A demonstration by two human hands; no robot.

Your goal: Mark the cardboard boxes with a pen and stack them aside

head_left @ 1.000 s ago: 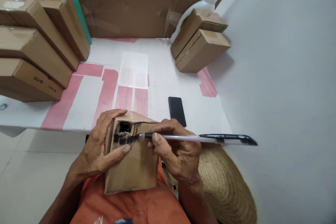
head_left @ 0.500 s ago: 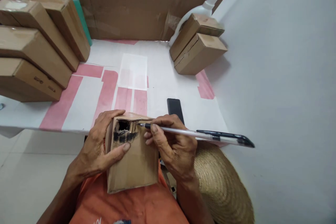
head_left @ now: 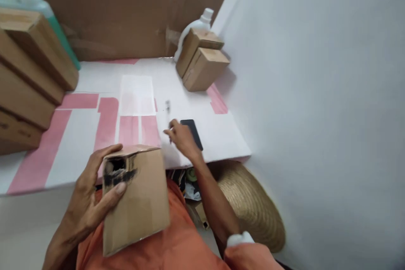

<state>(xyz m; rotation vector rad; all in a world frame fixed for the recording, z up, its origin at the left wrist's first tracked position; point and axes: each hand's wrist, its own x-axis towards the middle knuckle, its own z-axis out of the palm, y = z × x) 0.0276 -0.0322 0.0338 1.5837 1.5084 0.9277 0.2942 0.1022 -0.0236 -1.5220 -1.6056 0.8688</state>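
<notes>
My left hand grips a small cardboard box by its left side, thumb on the top face and fingers round the far left edge. In the box's upper left corner is a torn hole, with black ink scribbled around and below it. My right hand reaches over the table, its fingers round a clear pen with a dark end. The pen is blurred and points away from me. Just to the right of that hand lies a black phone, partly covered by it.
Cardboard boxes lean in a row at the left, before a green jug. Two more boxes stand at the back right by a white bottle. A white sheet lies on the table. A straw hat is below the table's right edge.
My right hand has left the box with the pen and moved forward over the table beside the phone. The box stays in my left hand, and my view has swung right.
</notes>
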